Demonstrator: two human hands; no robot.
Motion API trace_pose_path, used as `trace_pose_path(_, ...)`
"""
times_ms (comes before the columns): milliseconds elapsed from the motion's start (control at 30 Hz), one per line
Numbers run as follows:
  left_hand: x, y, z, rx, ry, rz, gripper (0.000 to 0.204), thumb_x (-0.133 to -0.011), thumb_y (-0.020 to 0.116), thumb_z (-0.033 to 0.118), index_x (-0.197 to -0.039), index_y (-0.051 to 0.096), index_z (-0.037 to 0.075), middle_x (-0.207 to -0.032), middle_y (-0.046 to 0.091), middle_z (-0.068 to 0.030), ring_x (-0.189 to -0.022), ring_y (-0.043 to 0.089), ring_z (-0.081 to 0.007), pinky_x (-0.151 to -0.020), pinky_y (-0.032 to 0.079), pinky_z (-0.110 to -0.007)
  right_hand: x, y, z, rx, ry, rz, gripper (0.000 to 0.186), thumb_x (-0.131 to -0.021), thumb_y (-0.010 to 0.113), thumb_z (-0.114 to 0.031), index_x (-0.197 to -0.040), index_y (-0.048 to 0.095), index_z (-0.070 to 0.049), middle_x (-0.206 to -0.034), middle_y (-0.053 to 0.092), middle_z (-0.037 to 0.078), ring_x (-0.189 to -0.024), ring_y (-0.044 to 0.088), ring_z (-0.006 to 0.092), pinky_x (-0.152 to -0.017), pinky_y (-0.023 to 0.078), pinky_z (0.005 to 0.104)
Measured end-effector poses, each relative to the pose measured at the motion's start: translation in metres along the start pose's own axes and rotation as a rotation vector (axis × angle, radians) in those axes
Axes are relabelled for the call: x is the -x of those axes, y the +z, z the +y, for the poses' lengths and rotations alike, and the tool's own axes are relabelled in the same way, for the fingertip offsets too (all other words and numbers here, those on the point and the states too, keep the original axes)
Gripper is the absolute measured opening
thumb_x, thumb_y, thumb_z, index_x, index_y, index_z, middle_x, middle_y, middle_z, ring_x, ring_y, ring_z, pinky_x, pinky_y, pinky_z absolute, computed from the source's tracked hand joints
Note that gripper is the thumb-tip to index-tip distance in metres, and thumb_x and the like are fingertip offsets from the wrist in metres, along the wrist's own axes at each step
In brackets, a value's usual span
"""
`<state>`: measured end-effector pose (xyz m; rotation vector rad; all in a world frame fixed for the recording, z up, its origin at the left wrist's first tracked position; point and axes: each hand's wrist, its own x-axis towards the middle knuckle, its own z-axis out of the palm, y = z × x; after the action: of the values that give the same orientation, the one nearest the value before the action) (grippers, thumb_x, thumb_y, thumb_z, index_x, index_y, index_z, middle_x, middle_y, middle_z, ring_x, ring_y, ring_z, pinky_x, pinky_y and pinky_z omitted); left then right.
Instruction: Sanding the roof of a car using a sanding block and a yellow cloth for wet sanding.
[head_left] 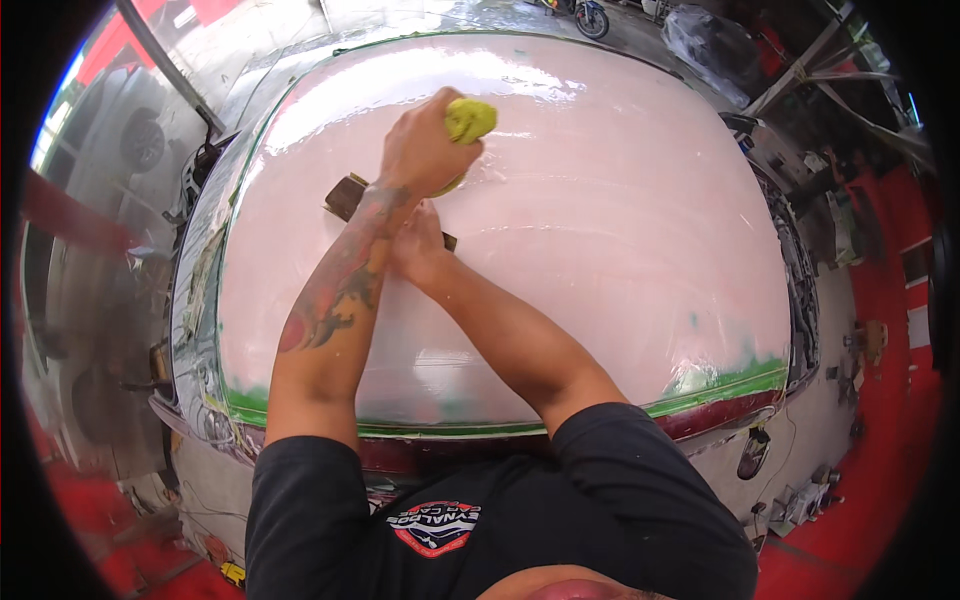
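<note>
A wide car roof panel, coated pale pink with green along its edges, lies under both hands, its surface wet and shiny. My left hand is closed around a crumpled yellow-green sponge, which bulges out above and below the fist. Just nearer to me, my right hand grips a long brown sanding block against the panel. One end of the block sticks out left of my left forearm, the other just right of my right hand. My left forearm crosses in front and hides the block's middle and some right-hand fingers.
Green masking edge and dark red bodywork run along the near side. A post stands at the far left. Beyond the panel are a motorcycle wheel and a plastic-wrapped object. Loose parts lie on the right-hand floor.
</note>
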<state>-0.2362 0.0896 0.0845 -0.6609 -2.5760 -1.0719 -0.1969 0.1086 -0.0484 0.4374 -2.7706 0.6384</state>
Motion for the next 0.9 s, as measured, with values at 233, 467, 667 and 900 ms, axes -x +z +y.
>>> trace_pose_path(233, 0.210, -0.139, -0.161, -0.114, -0.029, 0.127, 0.058, -0.077, 0.075, 0.002, -0.132, 0.057, -0.001, -0.123, 0.064, -0.0217, -0.111, 0.065, -0.0341, -0.095, 0.052, -0.040, 0.067, -0.178, 0.195, 0.541, 0.679, -0.105, 0.047, -0.098, 0.058, -0.043, -0.144, 0.056, -0.033, -0.131, 0.060, 0.017, -0.119, 0.060, 0.0381, -0.096, 0.054, 0.0495)
trace_pose_path(467, 0.356, -0.179, -0.174, -0.128, -0.228, 0.217, 0.065, -0.078, 0.076, 0.018, -0.137, 0.053, 0.003, -0.149, 0.045, -0.0258, -0.136, 0.047, -0.0430, -0.113, 0.037, -0.050, 0.085, -0.211, 0.269, 0.590, 1.162, -0.076, 0.052, -0.097, 0.054, -0.047, -0.148, 0.051, -0.033, -0.139, 0.055, 0.021, -0.125, 0.059, 0.0403, -0.102, 0.051, 0.0491)
trace_pose_path(667, 0.357, -0.180, -0.174, -0.188, -0.194, 0.174, 0.067, -0.077, 0.078, 0.024, -0.136, 0.054, 0.004, -0.148, 0.046, -0.0264, -0.134, 0.048, -0.0447, -0.112, 0.038, -0.052, -0.099, -0.054, 0.079, 0.313, 0.627, -0.108, 0.045, -0.096, 0.058, -0.037, -0.135, 0.061, -0.013, -0.142, 0.050, 0.024, -0.131, 0.051, 0.0393, -0.101, 0.052, 0.0492)
trace_pose_path(900, 0.363, -0.173, -0.189, -0.098, -0.209, 0.159, 0.070, -0.080, 0.077, 0.027, -0.140, 0.050, 0.004, -0.151, 0.042, -0.0261, -0.138, 0.044, -0.0443, -0.115, 0.035, -0.052, -0.159, 0.027, -0.011, 0.226, 0.237, -0.305, 0.052, -0.096, 0.056, -0.047, -0.146, 0.055, -0.032, -0.152, 0.047, 0.018, -0.138, 0.048, 0.0376, -0.110, 0.045, 0.0462)
